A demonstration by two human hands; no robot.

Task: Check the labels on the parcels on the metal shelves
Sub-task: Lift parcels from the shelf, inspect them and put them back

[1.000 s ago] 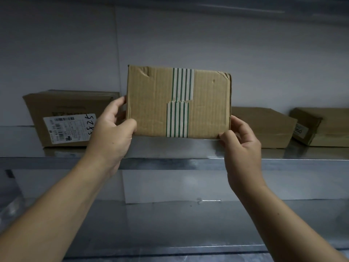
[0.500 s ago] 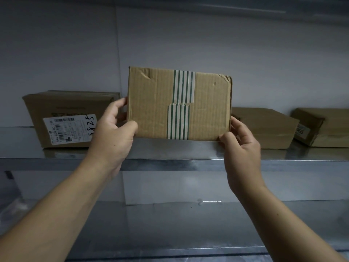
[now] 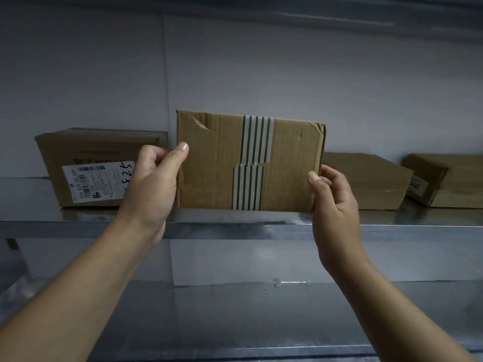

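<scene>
While the parcel is held upright over the shelf, its parts and neighbours read as follows.

Parcel in hand: a flat cardboard box (image 3: 251,160) stood on its long edge at the front of the upper metal shelf (image 3: 235,227), its lower edge at or just above the shelf surface; which, I cannot tell. The broad face toward the camera carries only green-striped tape (image 3: 252,163) and no label, so the label is probably on a hidden side.

Left hand: the left hand (image 3: 154,189) clasps the box's left edge, thumb on the near face and fingers (image 3: 150,155) curled behind. This steadies the box upright for viewing.

Right hand: the right hand (image 3: 334,205) pinches the lower right corner, thumb in front and fingers behind, closed on the cardboard. Edge grips keep the faces uncovered.

Labelled box: at far left a box (image 3: 99,165) rests on the shelf with a white barcode label (image 3: 98,182) and handwritten digits facing outward, readable without lifting.

Other boxes: to the right lie a flat box (image 3: 366,181) with no label visible and, beyond it, a box (image 3: 444,178) showing part of a label on its end.

Likely step: turning the held box to find its label.
</scene>
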